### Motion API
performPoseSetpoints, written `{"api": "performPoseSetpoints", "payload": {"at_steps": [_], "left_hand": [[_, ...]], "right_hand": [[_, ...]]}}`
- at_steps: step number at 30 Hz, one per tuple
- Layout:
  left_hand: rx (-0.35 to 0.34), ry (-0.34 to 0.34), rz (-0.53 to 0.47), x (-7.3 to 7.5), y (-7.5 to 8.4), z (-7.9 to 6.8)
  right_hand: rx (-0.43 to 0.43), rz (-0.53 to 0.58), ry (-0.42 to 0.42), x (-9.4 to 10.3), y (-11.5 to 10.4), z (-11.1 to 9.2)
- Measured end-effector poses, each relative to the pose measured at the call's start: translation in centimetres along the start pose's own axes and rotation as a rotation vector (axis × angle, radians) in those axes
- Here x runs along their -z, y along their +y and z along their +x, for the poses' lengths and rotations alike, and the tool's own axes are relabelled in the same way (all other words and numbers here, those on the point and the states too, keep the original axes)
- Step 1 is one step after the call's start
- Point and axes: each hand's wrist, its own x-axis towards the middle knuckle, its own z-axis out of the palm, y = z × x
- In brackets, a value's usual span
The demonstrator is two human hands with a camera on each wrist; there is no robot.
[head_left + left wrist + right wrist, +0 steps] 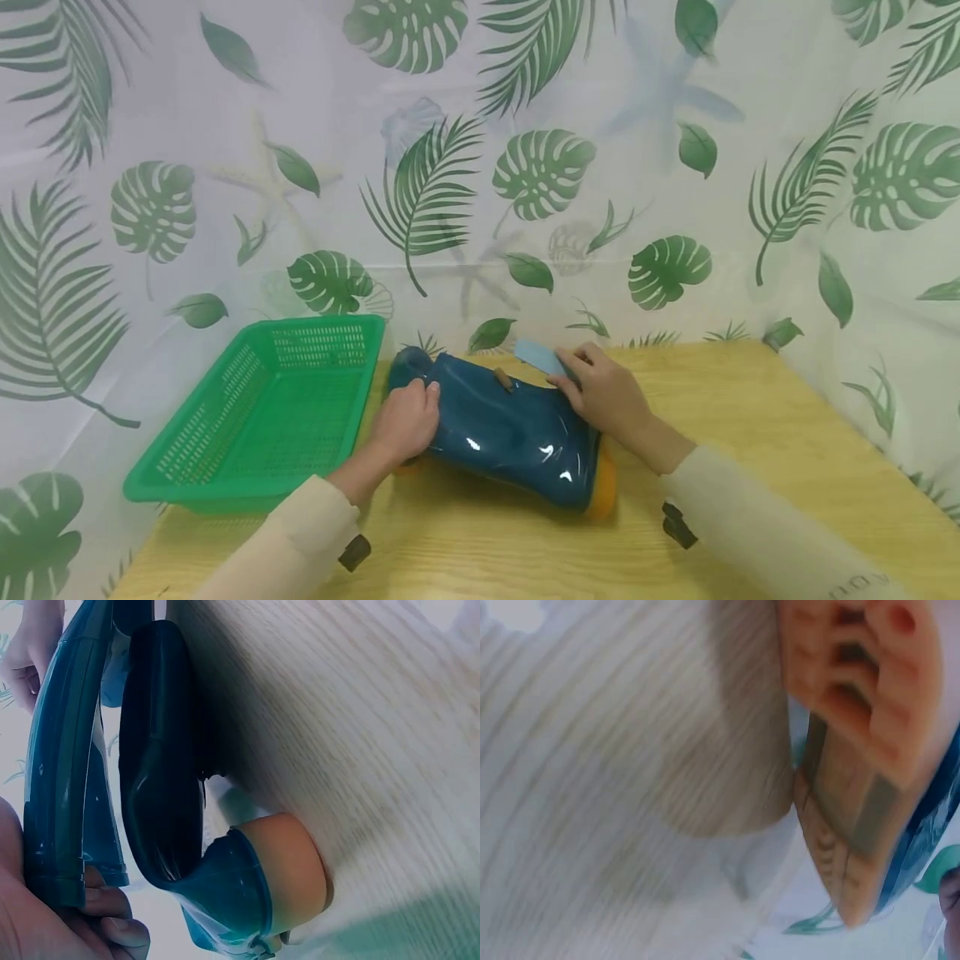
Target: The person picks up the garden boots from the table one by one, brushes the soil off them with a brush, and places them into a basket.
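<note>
A glossy blue rain boot point(517, 425) with an orange sole point(603, 483) lies tilted over the table, sole end to the right. My left hand point(408, 421) grips the boot at its shaft opening; the left wrist view shows curled fingers point(105, 904) at the rim. Between thumb and fingers, my right hand point(603, 392) pinches a flat light blue piece point(538, 357) over the boot's far edge; its kind is unclear. A second blue boot point(161, 765) with an orange sole point(285, 870) lies underneath, mostly hidden in the head view. The right wrist view faces the orange treaded sole point(862, 697).
To the left stands a green plastic basket point(360, 417) with slotted walls, close beside my left hand. Both boots are on a light wood table point(720, 467). Behind it hangs a leaf-patterned cloth point(450, 292). A small brown piece point(502, 379) shows on the boot's upper side.
</note>
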Motion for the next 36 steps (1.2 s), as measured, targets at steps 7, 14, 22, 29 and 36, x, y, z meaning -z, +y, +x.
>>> {"api": "performPoseSetpoints", "payload": {"at_steps": [7, 14, 22, 29, 36], "left_hand": [[-0.012, 0.005, 0.011, -0.1, -0.2, 0.2], [-0.035, -0.014, 0.002, 0.2, -0.1, 0.3], [-0.059, 0.039, -0.057, 0.2, -0.2, 0.0], [-0.239, 0.168, -0.029, 1.2, 1.2, 0.4], [-0.444, 0.248, 0.094, 4.1, 5.5, 0.8]], "right_hand": [[0.33, 0.143, -0.019, -0.1, 0.2, 0.0], [0.092, -0.038, 0.029, 0.3, 0.9, 0.7], [-0.053, -0.066, -0.028, 1.0, 2.8, 0.2], [-0.069, -0.086, -0.05, 1.3, 3.9, -0.5], [-0.155, -0.107, -0.099, 2.1, 5.0, -0.9]]}}
